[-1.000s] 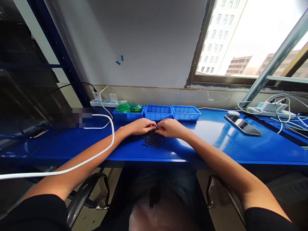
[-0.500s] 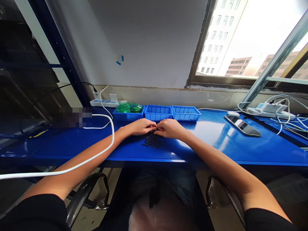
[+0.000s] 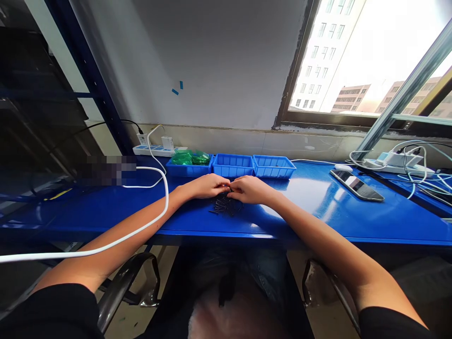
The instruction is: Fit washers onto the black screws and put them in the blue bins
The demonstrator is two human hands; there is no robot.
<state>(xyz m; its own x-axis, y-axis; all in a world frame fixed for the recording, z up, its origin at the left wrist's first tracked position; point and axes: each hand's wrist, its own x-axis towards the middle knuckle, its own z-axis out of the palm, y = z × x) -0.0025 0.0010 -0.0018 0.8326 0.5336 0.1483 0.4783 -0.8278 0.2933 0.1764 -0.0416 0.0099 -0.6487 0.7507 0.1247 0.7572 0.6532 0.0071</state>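
A small loose pile of black screws (image 3: 223, 206) lies on the blue tabletop (image 3: 190, 219). Just above its far side, my left hand (image 3: 211, 185) and my right hand (image 3: 247, 189) meet, fingertips touching or nearly so. Both hands are closed in a pinch. Whatever sits between the fingertips is too small and too covered to make out. Behind the hands stand three blue bins in a row: the left bin (image 3: 189, 171) with green plastic bags (image 3: 190, 157) in it, the middle bin (image 3: 233, 165), and the right bin (image 3: 274, 167) with a few small dark bits inside.
A phone (image 3: 356, 185) lies to the right, beside a white earbud-case-like object (image 3: 343, 167). Power strips (image 3: 158, 150) with chargers and cables stand at the back left and right. A white cable (image 3: 123, 239) arches across in front of my left forearm.
The view has shifted very slightly. Both hands stay together over the screws, with hardly any finger movement to see.
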